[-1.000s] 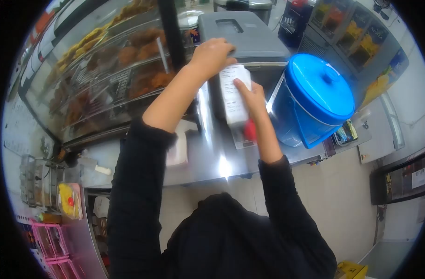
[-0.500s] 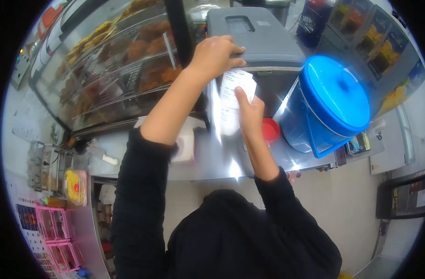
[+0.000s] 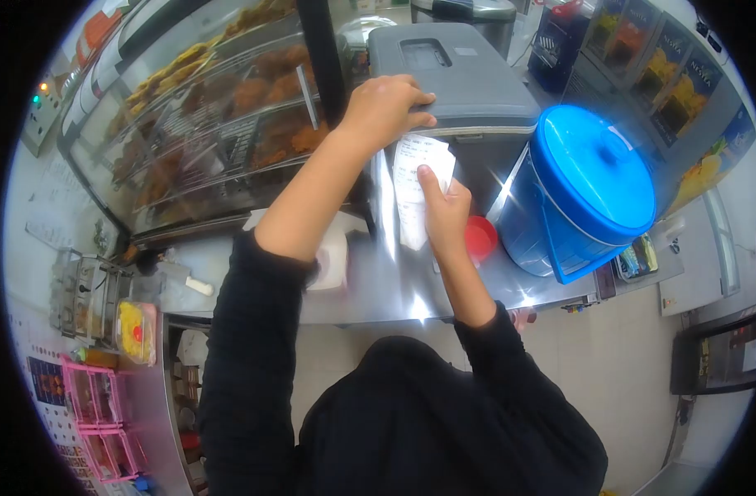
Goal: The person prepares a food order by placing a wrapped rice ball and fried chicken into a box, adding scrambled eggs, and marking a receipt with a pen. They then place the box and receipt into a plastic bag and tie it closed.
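While left hand point(image 3: 384, 106) lies flat, fingers together, on front edge of grey plastic box lid point(image 3: 454, 73), right hand point(image 3: 442, 207) pinches white printed paper slip point(image 3: 417, 178) hanging below it, above steel table point(image 3: 378, 281). Round blue lidded bucket point(image 3: 589, 186) just beside.

Both arms outstretched, left hand point(image 3: 384, 110) and right hand point(image 3: 444, 208) pinching.

A single head-worn fisheye camera looks steeply down from above the person's own dark-clad chest, facing forward toward twelve o'clock across a steel counter point(image 3: 394, 285). It sits close over the arms. A food display case point(image 3: 204, 124) lies at ten o'clock, a blue bucket point(image 3: 589, 186) at two.
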